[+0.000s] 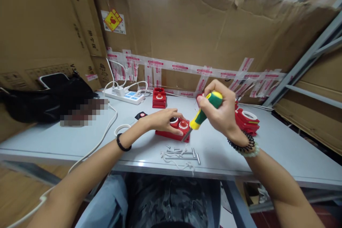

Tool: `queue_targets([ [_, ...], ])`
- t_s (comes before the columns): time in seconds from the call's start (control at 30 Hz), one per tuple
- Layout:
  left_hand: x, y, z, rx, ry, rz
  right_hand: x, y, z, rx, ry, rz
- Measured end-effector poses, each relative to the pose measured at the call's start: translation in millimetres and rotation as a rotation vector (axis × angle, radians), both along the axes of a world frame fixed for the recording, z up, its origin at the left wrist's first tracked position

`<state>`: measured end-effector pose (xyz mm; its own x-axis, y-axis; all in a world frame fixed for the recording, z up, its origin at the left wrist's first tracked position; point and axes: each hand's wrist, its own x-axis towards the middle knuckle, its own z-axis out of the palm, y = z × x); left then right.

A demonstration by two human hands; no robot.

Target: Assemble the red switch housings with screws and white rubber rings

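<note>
A red box with round fittings on top (169, 135) rests on the table in front of me. My left hand (167, 120) lies over its left and back part, fingers and thumb closed around it. In my right hand (223, 105) is a screwdriver (202, 114) with a green and yellow handle, held tilted in a closed grip. Its tip meets or nearly meets the box's front right corner; contact cannot be told. Just in front of the box lie several loose screws (177, 149), two T-shaped metal rods (198, 158) and some white string (173, 164).
Behind stands a small red box (159, 99); more red housings (247, 123) are at the right. A power strip (125, 96) with cables, a white ring (121, 127) and a black bag (53, 96) lie left. Cardboard (171, 35) walls the back; a metal shelf frame (310, 57) borders the right.
</note>
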<state>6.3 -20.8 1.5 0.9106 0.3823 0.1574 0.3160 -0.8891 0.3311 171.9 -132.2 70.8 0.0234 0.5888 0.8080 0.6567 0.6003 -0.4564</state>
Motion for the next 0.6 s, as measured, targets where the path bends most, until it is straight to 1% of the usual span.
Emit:
queue_targets([
  [0.07,0.2,-1.1,0.0,0.002,-0.003,0.009,4.3,1.6,-12.8,-0.047,-0.001,0.034],
  [0.17,0.3,-2.4,-0.1,0.009,0.005,0.02,8.2,10.3,-32.9,-0.067,0.069,0.034],
  [0.27,0.7,-1.3,-1.9,0.046,0.01,0.018,5.3,16.5,-45.8,-0.089,0.087,0.051],
  [0.4,2.2,2.3,-5.9,0.082,0.004,0.033,-4.3,15.9,-51.0,-0.114,0.038,0.106],
  [0.6,2.9,3.5,-6.6,0.078,-0.002,0.033,-11.1,14.8,-52.5,-0.083,0.02,0.116],
])
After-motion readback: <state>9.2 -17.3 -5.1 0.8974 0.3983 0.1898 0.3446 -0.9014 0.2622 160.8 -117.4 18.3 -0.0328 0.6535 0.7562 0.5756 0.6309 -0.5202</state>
